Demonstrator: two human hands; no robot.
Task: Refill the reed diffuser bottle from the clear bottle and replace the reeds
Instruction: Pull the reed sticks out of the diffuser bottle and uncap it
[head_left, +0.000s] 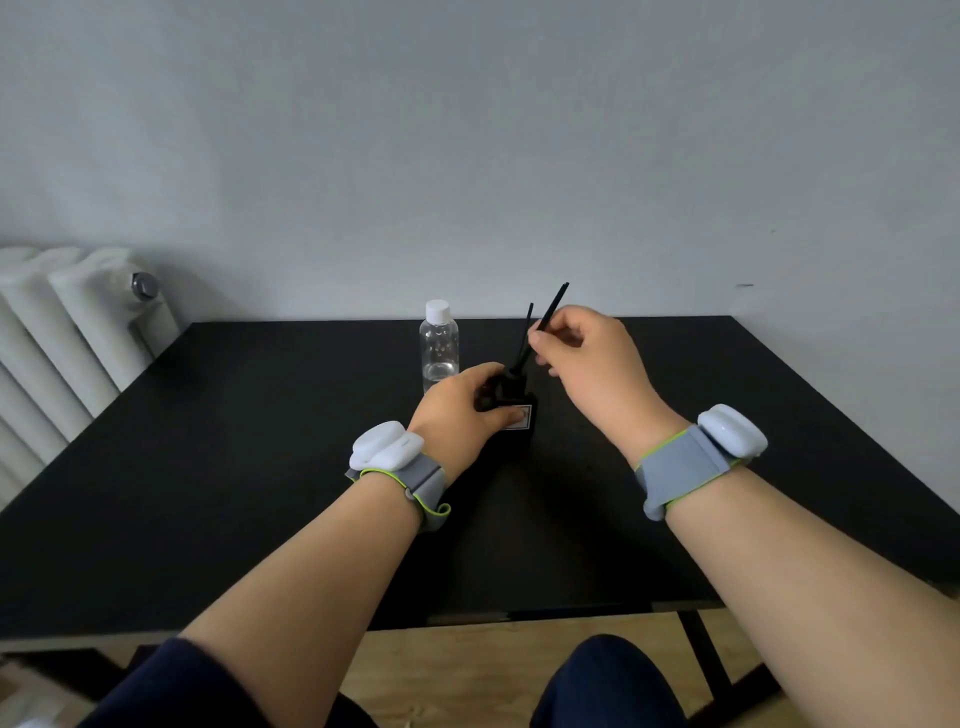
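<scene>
A small black reed diffuser bottle (519, 410) with a white label stands upright near the middle of the black table (260, 467). My left hand (460, 413) wraps around its left side and front, thumb on the label. Black reeds (549, 312) stick up out of its neck, leaning right. My right hand (587, 353) pinches the reeds above the bottle between thumb and fingers. Just behind and left of the diffuser stands the clear bottle (439, 345) with a white cap on, liquid showing in its lower part.
A white radiator (57, 332) stands against the wall left of the table. The grey wall runs right behind the table's far edge. Both wrists carry grey bands with white devices. My knees and a wooden floor show below the near edge.
</scene>
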